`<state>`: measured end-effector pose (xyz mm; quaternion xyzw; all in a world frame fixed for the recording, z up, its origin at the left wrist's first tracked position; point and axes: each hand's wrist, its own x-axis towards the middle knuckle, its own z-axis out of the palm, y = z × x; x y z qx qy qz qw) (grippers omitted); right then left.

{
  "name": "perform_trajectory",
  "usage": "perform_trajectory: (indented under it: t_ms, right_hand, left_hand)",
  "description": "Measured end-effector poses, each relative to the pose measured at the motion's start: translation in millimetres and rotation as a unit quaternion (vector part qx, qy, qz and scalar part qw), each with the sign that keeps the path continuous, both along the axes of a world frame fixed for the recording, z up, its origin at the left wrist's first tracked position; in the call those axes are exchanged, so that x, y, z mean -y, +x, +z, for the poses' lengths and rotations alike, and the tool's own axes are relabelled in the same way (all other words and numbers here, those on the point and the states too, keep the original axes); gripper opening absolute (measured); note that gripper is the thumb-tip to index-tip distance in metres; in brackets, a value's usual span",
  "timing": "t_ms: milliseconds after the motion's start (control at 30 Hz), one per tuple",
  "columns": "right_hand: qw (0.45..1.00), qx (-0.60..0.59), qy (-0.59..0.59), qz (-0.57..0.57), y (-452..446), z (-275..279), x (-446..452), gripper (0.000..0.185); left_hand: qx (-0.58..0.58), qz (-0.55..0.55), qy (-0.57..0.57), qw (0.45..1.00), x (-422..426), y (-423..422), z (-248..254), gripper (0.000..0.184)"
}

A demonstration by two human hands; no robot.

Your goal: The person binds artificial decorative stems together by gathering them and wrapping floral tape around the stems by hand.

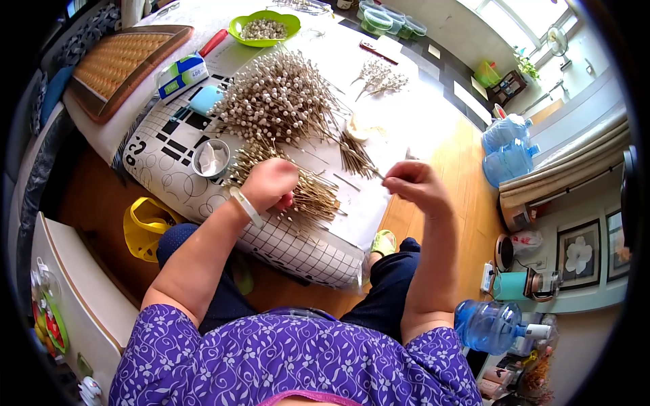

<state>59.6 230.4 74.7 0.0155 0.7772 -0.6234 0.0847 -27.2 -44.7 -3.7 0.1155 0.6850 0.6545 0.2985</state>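
Observation:
My left hand [271,183], with a pale bangle at the wrist, is closed over a bunch of dried stems [308,193] near the table's front edge; what its fingers hold is hidden. To the right, my right hand [412,183] pinches the tip of a thin stem at the end of a small stem bundle [357,154]. Behind my hands lies a large heap of stems with round whitish heads [277,98]. A small round tin [211,158] with white pieces inside stands left of my left hand. A few loose stems [382,76] lie at the back right.
A green bowl [265,28] of small heads stands at the back, beside a wipes pack [183,76] and a red-handled tool [214,42]. A woven mat [132,68] covers the left end. Water jugs [508,161] stand right of the table; a yellow basket [145,229] is below left.

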Motion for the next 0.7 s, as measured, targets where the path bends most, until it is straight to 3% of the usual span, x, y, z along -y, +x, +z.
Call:
perform_trajectory:
  t_ms: [33, 100, 200, 433, 567, 700]
  right_hand:
    - [1.0, -0.006, -0.03, -0.004, -5.4, -9.3, 11.1, 0.01]
    - [0.998, -0.025, -0.057, -0.027, -14.4, -25.8, 41.1, 0.01]
    - [0.996, -0.042, -0.073, -0.024, -24.4, -50.4, 74.2, 0.009]
    - [0.981, -0.161, -0.071, -0.086, -32.4, -69.7, 94.3, 0.008]
    - [0.979, -0.127, -0.146, -0.066, -30.9, -57.6, 94.8, 0.01]
    - [0.979, -0.123, -0.15, -0.062, -31.5, -60.9, 89.8, 0.01]
  left_hand:
    - [-0.003, 0.0, -0.002, 1.0, -1.7, 1.6, 1.9, 0.02]
    - [0.001, -0.018, 0.133, 0.991, -10.2, 7.8, 4.7, 0.017]
    - [-0.011, -0.026, 0.182, 0.983, -21.5, 14.1, 2.0, 0.016]
    - [0.077, -0.04, 0.215, 0.973, -29.6, 18.2, 1.4, 0.019]
    - [0.083, -0.019, 0.222, 0.971, -30.1, 19.2, 1.8, 0.015]
    - [0.089, -0.009, 0.223, 0.971, -30.0, 20.5, 0.6, 0.011]
